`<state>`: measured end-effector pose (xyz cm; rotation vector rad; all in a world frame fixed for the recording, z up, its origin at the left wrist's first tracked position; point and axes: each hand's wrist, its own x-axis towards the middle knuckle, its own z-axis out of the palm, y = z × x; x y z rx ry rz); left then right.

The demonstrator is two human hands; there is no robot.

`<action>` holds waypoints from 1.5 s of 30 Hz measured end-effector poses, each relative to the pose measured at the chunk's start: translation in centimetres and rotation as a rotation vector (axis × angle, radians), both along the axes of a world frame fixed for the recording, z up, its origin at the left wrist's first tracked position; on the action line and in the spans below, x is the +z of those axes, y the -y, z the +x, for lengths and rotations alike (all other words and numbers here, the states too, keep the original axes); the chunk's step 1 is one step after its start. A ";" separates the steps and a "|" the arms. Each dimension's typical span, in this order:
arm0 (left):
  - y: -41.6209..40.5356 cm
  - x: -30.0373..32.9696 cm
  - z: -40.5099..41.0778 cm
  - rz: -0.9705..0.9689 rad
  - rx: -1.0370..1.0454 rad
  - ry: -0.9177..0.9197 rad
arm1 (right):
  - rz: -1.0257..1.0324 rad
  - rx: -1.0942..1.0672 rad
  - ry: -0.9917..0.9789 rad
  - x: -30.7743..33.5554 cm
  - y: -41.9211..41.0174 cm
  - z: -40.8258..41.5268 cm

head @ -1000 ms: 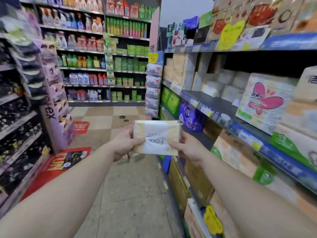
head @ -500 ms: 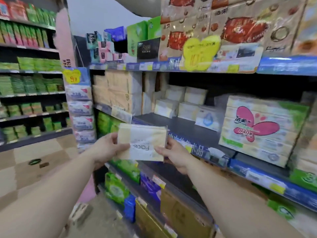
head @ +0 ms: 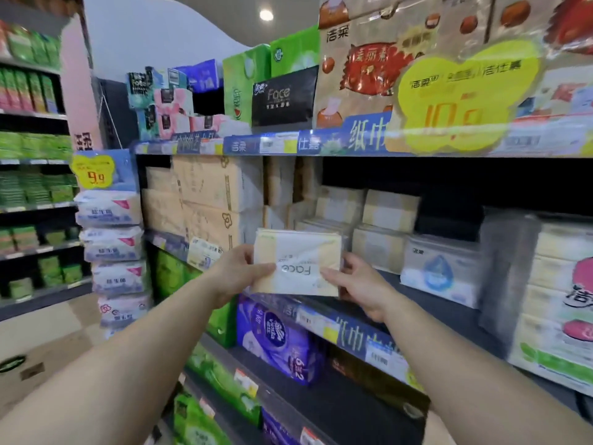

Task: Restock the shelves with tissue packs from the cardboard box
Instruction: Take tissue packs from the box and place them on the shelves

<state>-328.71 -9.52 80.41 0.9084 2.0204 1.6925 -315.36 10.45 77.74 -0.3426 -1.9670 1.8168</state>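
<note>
Both hands hold a cream-and-white tissue pack [head: 296,263] printed "Face".

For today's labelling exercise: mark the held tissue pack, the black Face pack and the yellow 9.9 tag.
tissue pack [head: 298,261]: head view, front face.
black Face pack [head: 284,97]: head view, front panel.
9.9 tag [head: 94,171]: head view, centre.

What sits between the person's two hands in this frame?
In the head view, the tissue pack spans the gap: the left hand grips its left edge and the right hand its right edge, in front of the shelf.
</note>
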 end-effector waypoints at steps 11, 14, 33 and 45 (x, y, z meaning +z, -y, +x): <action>-10.2 -1.7 -11.0 -0.085 -0.231 -0.002 | 0.100 -0.230 0.112 -2.0 -7.2 -7.0; -12.4 -2.6 -13.1 -0.140 -0.317 -0.033 | 0.178 -0.292 0.226 -2.5 -7.8 -7.4; -18.4 2.4 -13.9 0.112 -0.574 0.329 | 0.090 -0.569 0.084 3.4 -5.4 -8.6; -18.4 -2.9 -16.0 0.322 -0.281 0.520 | 0.016 -0.650 0.149 1.2 -6.4 -10.6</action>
